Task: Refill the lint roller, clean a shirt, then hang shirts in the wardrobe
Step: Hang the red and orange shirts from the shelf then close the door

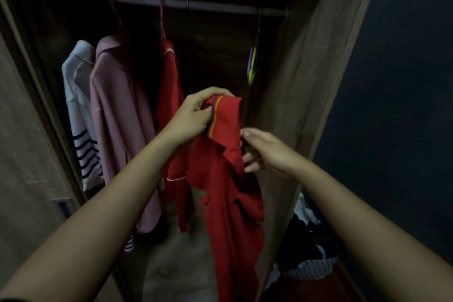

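I hold a red polo shirt (230, 203) up in front of the open wardrobe (306, 81). My left hand (193, 115) pinches its collar, which has a yellow and purple stripe. My right hand (264, 149) touches the collar's right edge with loosely curled fingers; whether it grips the cloth is unclear. The shirt's body hangs down between my forearms. On the rail (196, 5) hang a white shirt with dark stripes (78, 110), a pink shirt (117, 117) and a red garment with white piping (171, 95).
Empty purple and green hangers (252, 66) dangle at the rail's right end. The wardrobe's right side panel stands close to my right hand. A pile of clothes (306, 247) lies on the floor at the lower right. A dark wall (404, 81) fills the right.
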{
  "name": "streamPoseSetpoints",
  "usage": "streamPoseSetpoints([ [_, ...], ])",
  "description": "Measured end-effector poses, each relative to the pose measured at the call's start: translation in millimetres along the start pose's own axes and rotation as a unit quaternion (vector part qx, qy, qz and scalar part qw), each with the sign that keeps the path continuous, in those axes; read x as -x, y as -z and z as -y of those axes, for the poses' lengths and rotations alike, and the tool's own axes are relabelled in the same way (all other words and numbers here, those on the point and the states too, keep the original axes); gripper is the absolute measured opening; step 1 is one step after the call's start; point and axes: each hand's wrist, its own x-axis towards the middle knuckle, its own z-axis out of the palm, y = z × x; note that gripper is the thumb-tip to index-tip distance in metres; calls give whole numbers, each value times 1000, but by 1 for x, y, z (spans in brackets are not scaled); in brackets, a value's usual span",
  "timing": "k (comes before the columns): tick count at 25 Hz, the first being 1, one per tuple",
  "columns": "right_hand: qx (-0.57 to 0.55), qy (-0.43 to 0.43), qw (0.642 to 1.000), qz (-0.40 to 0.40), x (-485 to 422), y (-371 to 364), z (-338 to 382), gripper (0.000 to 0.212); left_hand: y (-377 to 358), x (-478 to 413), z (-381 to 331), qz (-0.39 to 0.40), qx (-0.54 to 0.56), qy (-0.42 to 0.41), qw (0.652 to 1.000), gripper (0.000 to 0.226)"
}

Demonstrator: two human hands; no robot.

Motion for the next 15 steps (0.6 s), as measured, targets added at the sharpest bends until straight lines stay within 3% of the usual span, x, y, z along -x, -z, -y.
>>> streamPoseSetpoints([
  [2,123,-33,992,1,-2,2,-28,21,-7,-2,-13,20,26,-18,999,35],
  [3,243,-32,970,-8,-2,7,-42,31,-8,-4,-18,20,41,-22,999,34],
  [4,399,-33,916,-19,-3,14,-58,40,-7,-7,-21,12,57,-23,998,33],
  [5,543,-35,837,-55,-3,22,-74,44,-3,-10,-25,-2,73,-26,997,34],
  [6,639,-17,760,-120,-1,29,-84,42,3,-12,-27,-20,84,-31,996,35],
  [7,685,18,705,-180,1,37,-89,34,10,-15,-27,-35,91,-37,995,37],
  [9,694,91,662,-268,6,55,-83,21,27,-19,-22,-68,87,-41,993,38],
  [11,635,94,706,-298,7,77,-58,32,43,-21,-8,-95,33,-39,994,35],
  [13,576,41,771,-267,5,91,-23,41,53,-24,3,-100,-85,-34,991,39],
  [15,523,35,810,-263,-4,103,4,36,51,-25,9,-79,-199,-19,977,47],
])
